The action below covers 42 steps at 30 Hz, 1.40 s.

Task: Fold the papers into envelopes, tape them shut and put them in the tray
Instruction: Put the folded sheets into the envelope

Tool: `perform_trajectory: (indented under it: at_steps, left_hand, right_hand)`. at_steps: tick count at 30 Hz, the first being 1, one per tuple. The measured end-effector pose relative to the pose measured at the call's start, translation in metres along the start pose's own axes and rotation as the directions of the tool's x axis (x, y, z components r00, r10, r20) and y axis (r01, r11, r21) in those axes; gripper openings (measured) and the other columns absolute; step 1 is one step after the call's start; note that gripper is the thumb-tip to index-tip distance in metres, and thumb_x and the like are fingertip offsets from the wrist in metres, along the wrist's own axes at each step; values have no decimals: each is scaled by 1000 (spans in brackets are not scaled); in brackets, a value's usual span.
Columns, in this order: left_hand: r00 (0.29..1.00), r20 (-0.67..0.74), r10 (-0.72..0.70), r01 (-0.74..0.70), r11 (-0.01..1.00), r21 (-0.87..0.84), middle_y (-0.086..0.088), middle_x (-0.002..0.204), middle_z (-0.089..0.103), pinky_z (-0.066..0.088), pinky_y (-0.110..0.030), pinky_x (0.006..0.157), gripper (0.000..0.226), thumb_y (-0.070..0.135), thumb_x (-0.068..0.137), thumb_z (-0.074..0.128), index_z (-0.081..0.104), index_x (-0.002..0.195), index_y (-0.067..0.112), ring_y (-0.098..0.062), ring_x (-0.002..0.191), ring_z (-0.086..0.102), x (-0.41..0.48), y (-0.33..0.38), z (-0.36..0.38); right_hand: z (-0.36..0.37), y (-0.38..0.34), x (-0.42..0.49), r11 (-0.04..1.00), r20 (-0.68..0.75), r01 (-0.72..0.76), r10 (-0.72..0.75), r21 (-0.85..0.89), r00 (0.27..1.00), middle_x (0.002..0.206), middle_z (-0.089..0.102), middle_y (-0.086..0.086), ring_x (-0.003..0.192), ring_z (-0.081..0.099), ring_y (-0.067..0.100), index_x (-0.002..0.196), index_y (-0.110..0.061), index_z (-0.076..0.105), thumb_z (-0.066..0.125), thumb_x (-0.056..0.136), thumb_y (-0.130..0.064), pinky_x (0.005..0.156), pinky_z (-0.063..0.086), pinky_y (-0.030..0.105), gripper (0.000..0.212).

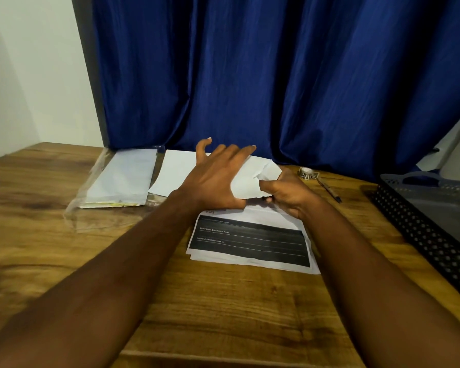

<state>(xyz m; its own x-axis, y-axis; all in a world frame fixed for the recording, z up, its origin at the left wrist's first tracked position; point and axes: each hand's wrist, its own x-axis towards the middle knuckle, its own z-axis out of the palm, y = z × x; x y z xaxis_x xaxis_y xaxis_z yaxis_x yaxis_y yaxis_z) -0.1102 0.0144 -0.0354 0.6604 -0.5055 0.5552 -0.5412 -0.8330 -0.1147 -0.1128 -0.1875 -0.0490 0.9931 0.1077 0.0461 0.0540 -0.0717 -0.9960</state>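
Note:
A white paper lies partly folded in the middle of the wooden table, on top of a printed sheet with a wide black band. My left hand rests on the white paper with fingers spread, its thumb at the near fold. My right hand pinches the paper's right corner and lifts it. A flat white sheet lies under the left part of the fold. The dark perforated tray stands at the right edge. A tape roll sits behind my right hand.
A clear plastic sleeve holding a stack of white paper lies at the back left. A pen lies between the tape roll and the tray. A blue curtain hangs right behind the table.

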Motion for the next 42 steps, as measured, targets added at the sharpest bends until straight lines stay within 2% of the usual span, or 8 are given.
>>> perform_trajectory:
  at_steps: [4, 7, 12, 16, 26, 33, 38, 42]
  left_hand:
    - [995, -63, -83, 85, 996, 39, -1, 146, 51, 9, -59, 119, 114, 83, 64, 63, 30, 157, 26, -24, 134, 47, -1, -7, -4]
    - [985, -26, -171, 172, 983, 65, -2, 149, 48, 6, -61, 120, 116, 75, 66, 75, 25, 159, 27, -24, 137, 44, -4, -12, 1]
    - [973, 17, -232, 229, 968, 101, -1, 153, 43, 1, -64, 121, 120, 70, 68, 78, 15, 162, 30, -24, 141, 40, -8, -14, 17]
    - [966, 13, -259, 257, 962, 95, -3, 158, 39, -1, -64, 122, 125, 69, 68, 80, 9, 163, 31, -25, 146, 35, -8, -16, 20]
    - [963, -32, -269, 271, 959, 79, -2, 156, 40, 0, -64, 121, 129, 70, 64, 81, 7, 163, 32, -25, 145, 36, -6, -19, 28]
    - [959, -65, -277, 281, 957, 76, -3, 153, 42, 2, -65, 121, 130, 67, 62, 82, 9, 163, 31, -25, 142, 37, -8, -22, 29]
    - [956, -29, -291, 292, 953, 80, -2, 155, 40, 1, -65, 122, 130, 70, 62, 81, 7, 163, 32, -25, 144, 36, -8, -21, 33]
    - [949, -7, -316, 316, 945, 82, -2, 156, 39, 0, -66, 121, 130, 73, 63, 79, 5, 162, 33, -26, 145, 35, -7, -24, 36]
  right_hand:
    - [-11, -13, -3, 988, -169, 135, -145, -70, 975, 102, 81, -1, 91, 75, 15, 113, -20, 75, 76, 96, -24, 79, 55, 35, 17]
    - [-24, -6, -1, 919, -322, 170, -292, -356, 901, 105, 76, -7, 96, 68, 8, 113, -18, 75, 69, 100, -22, 96, 57, 35, 15]
    - [-18, 20, 3, 501, 102, 140, -103, -854, 989, 161, 48, -5, 144, 48, 22, 155, -38, 45, 63, 84, -80, 119, 40, 56, 85]
    - [-14, 20, 10, 376, 143, 125, 22, -918, 989, 175, 23, -5, 160, 24, 27, 166, -40, 20, 55, 90, -81, 128, 17, 61, 93]
    - [-15, 12, 14, 540, 113, 197, -184, -818, 976, 135, 63, -6, 121, 58, 16, 139, -23, 57, 90, 77, -52, 102, 51, 37, 76]
    - [-26, 10, 16, 631, -135, 131, -356, -765, 925, 114, 72, 3, 105, 64, 24, 114, -15, 68, 71, 99, -29, 92, 49, 35, 21]
    - [-36, -3, 8, 690, -327, 149, -507, -708, 798, 106, 72, -3, 98, 66, 22, 106, -18, 66, 68, 98, -26, 93, 55, 43, 12]
    - [-44, -8, 4, 762, -415, 134, -481, -633, 772, 114, 76, -2, 94, 69, 16, 107, -22, 71, 68, 96, -43, 76, 55, 30, 24]
